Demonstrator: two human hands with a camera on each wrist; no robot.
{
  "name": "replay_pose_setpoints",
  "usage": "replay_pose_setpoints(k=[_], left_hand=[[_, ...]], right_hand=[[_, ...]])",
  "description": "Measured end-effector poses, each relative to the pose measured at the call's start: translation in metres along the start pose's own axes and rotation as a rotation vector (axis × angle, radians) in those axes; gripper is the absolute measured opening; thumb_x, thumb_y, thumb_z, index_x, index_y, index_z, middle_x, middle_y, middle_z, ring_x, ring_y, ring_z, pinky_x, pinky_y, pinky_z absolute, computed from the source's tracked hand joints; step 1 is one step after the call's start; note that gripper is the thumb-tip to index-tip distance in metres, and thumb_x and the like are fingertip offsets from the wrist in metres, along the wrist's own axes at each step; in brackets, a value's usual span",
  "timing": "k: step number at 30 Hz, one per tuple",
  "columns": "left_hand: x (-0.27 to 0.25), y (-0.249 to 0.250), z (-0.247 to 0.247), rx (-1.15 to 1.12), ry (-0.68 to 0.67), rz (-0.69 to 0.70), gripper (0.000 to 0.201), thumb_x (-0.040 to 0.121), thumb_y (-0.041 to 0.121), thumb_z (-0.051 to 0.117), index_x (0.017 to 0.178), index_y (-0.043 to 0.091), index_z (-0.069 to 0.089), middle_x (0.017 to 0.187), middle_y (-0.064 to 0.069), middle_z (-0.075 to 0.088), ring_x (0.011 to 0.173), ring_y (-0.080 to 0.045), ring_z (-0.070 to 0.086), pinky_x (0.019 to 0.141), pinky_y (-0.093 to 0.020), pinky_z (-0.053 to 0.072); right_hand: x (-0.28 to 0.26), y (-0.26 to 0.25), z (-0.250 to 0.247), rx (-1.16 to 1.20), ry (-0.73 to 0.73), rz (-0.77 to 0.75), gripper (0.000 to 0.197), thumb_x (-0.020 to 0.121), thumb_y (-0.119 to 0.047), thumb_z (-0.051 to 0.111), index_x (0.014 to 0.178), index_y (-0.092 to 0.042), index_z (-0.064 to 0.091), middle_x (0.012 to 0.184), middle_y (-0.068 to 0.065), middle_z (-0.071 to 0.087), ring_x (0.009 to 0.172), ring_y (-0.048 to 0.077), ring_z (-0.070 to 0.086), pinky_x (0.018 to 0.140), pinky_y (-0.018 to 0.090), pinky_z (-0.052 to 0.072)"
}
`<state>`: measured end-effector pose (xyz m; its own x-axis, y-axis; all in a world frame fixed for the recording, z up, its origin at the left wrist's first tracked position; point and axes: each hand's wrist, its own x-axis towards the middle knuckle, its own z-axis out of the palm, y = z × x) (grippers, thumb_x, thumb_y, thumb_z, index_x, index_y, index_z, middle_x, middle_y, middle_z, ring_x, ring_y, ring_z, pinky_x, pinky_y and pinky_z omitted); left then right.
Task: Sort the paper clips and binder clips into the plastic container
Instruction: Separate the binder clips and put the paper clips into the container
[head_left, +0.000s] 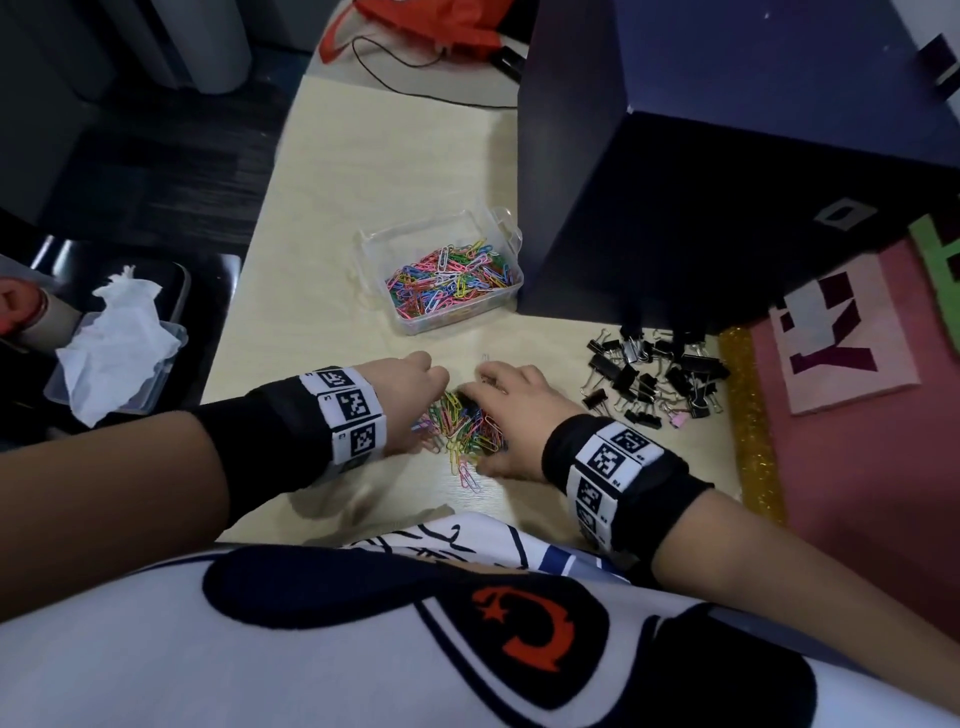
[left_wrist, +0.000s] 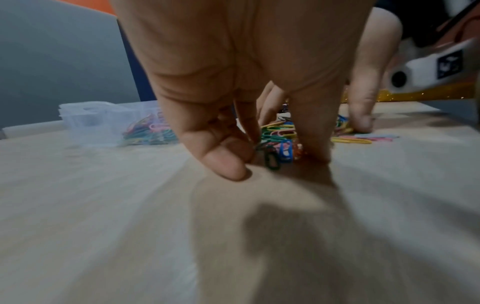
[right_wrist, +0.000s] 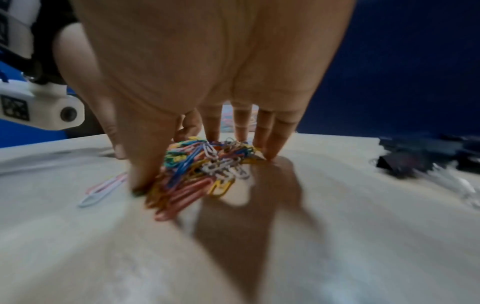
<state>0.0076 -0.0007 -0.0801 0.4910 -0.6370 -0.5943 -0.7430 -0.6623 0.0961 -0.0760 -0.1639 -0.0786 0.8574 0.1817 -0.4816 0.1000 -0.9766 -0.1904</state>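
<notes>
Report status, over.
Left hand and right hand both pinching the clip pile. Container holds paper clips only. Binder clips heaped right, nothing blocking.

One plastic container, centre frame. Two heaps of paper clips, uncountable: one inside, one loose below. One pile of binder clips, right.

Plastic container on table behind paper clip pile, binder clips to pile's right
</notes>
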Motion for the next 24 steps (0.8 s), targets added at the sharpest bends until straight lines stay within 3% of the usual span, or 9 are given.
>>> replay_pose_setpoints(k=[3, 7, 11, 16, 22, 24], left_hand=[[0.007, 0.000, -0.002, 0.000, 0.016, 0.022, 0.041, 0.087, 0.034, 0.063, 0.118, 0.012, 0.047, 0.112, -0.010, 0.051, 0.100, -0.030, 0.059, 0.081, -0.038, 0.050], [0.013, -0.002, -0.003, 0.006, 0.050, 0.020, 0.023, 0.093, 0.024, 0.053, 0.113, 0.014, 0.050, 0.106, -0.009, 0.055, 0.097, -0.030, 0.058, 0.080, -0.040, 0.051], [0.014, -0.004, -0.006, 0.034, 0.094, 0.010, 0.022, 0.091, 0.015, 0.055, 0.112, 0.013, 0.050, 0.103, -0.008, 0.056, 0.094, -0.030, 0.060, 0.076, -0.038, 0.052], [0.010, -0.010, -0.022, -0.039, 0.208, 0.020, 0.024, 0.096, 0.024, 0.048, 0.115, 0.011, 0.054, 0.112, -0.009, 0.059, 0.102, -0.028, 0.058, 0.082, -0.036, 0.047], [0.005, -0.032, -0.058, -0.190, 0.420, -0.035, 0.024, 0.094, 0.028, 0.054, 0.111, 0.011, 0.058, 0.107, -0.010, 0.061, 0.100, -0.029, 0.057, 0.083, -0.035, 0.044], [0.007, -0.041, -0.068, -0.232, 0.474, -0.080, 0.025, 0.092, 0.028, 0.057, 0.111, 0.012, 0.059, 0.106, -0.010, 0.061, 0.099, -0.030, 0.057, 0.083, -0.035, 0.044]], right_hand=[[0.003, 0.003, 0.004, 0.096, 0.089, 0.039, 0.052, 0.086, -0.027, 0.064, 0.135, -0.026, 0.044, 0.134, 0.002, 0.035, 0.120, 0.027, 0.038, 0.100, 0.034, 0.038], [0.012, 0.008, 0.002, 0.152, 0.120, 0.144, 0.039, 0.087, -0.006, 0.052, 0.123, -0.021, 0.051, 0.113, 0.007, 0.042, 0.104, 0.030, 0.050, 0.086, 0.035, 0.046], [0.020, 0.013, -0.012, 0.200, 0.130, 0.242, 0.026, 0.089, -0.009, 0.051, 0.112, -0.019, 0.056, 0.109, 0.007, 0.047, 0.101, 0.029, 0.055, 0.088, 0.033, 0.046], [0.029, 0.016, -0.036, 0.277, 0.212, 0.309, 0.015, 0.089, -0.017, 0.059, 0.102, -0.023, 0.064, 0.105, 0.001, 0.052, 0.102, 0.021, 0.056, 0.083, 0.023, 0.038], [0.048, 0.004, -0.083, 0.287, 0.328, 0.263, 0.014, 0.086, -0.014, 0.062, 0.099, -0.020, 0.066, 0.108, 0.006, 0.061, 0.099, 0.024, 0.059, 0.088, 0.030, 0.048], [0.056, -0.001, -0.097, 0.281, 0.387, 0.257, 0.016, 0.087, -0.015, 0.061, 0.101, -0.019, 0.066, 0.110, 0.007, 0.061, 0.101, 0.025, 0.059, 0.088, 0.029, 0.046]])
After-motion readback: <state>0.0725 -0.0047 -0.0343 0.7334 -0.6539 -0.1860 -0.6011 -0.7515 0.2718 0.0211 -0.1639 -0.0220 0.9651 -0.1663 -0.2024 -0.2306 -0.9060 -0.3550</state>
